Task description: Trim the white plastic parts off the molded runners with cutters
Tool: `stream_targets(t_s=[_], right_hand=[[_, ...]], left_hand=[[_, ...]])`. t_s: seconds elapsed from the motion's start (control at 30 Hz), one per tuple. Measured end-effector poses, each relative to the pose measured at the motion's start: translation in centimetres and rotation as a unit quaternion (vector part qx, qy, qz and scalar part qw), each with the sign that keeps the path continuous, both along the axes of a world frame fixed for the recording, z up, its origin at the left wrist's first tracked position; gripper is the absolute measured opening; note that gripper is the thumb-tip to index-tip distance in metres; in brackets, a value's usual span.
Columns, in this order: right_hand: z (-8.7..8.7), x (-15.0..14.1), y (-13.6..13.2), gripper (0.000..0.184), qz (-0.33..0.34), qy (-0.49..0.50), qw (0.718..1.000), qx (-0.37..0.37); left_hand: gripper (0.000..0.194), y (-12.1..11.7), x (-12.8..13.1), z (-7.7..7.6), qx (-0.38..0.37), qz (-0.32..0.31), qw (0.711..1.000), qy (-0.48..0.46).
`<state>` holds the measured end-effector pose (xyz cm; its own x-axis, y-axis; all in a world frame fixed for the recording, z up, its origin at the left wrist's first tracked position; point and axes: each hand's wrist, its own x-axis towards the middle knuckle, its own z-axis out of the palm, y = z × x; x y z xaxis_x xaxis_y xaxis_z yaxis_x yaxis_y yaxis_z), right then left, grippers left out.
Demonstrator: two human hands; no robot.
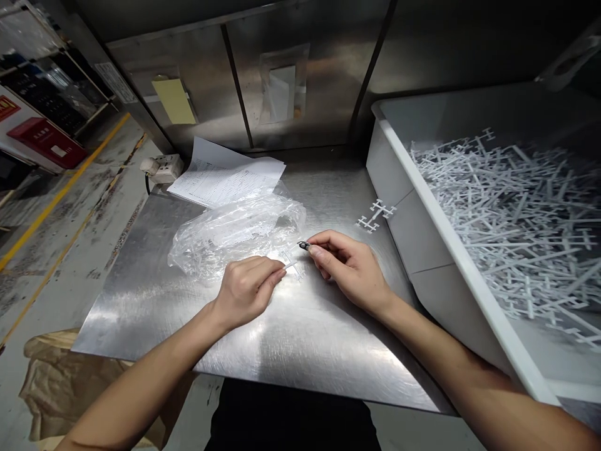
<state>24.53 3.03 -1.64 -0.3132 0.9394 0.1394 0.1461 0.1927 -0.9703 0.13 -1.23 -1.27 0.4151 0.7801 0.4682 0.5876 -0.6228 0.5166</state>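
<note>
Printed text, too small to be read, is seen on the papers (225, 178) at the back of the surface (263, 338). A branched white plastic piece (295, 268) is pinched between thumb and fingers of the left hand (248, 289), in front of the clear plastic bag (235, 232). A small dark tool (304, 245) is gripped by the curled right hand (350, 266), near the piece.

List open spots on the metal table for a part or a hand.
Metal table: front, between the forearms; left, between plastic bag and table edge; back, between papers and bin, beyond the right hand. Crowded: centre, where left hand, right hand and bag sit close.
</note>
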Motion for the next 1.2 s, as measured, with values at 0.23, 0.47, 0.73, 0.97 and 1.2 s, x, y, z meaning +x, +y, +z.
stream_targets(t_s=[0.23,0.47,0.73,0.97,1.2], right_hand=[[0.1,-0.1,-0.8,0.018,0.014,-0.029,0.998,0.054],[0.6,-0.2,-0.9,0.016,0.02,-0.07,0.994,0.081],[0.6,-0.2,-1.1,0.015,0.031,-0.06,0.995,0.079],[0.7,-0.1,-1.1,0.015,0.042,-0.054,0.994,0.082],[0.9,-0.2,-1.2,0.013,0.043,-0.056,0.993,0.097]], left_hand=[[0.011,-0.1,0.2,-0.1,0.059,-0.016,0.998,0.031],[0.012,-0.3,0.3,-0.1,0.063,-0.032,0.997,0.04],[0.013,-0.3,0.4,-0.1,0.075,-0.033,0.995,0.049],[0.012,-0.3,0.4,-0.2,0.08,-0.035,0.995,0.042],[0.013,-0.4,0.5,-0.5,0.082,-0.037,0.995,0.052]])
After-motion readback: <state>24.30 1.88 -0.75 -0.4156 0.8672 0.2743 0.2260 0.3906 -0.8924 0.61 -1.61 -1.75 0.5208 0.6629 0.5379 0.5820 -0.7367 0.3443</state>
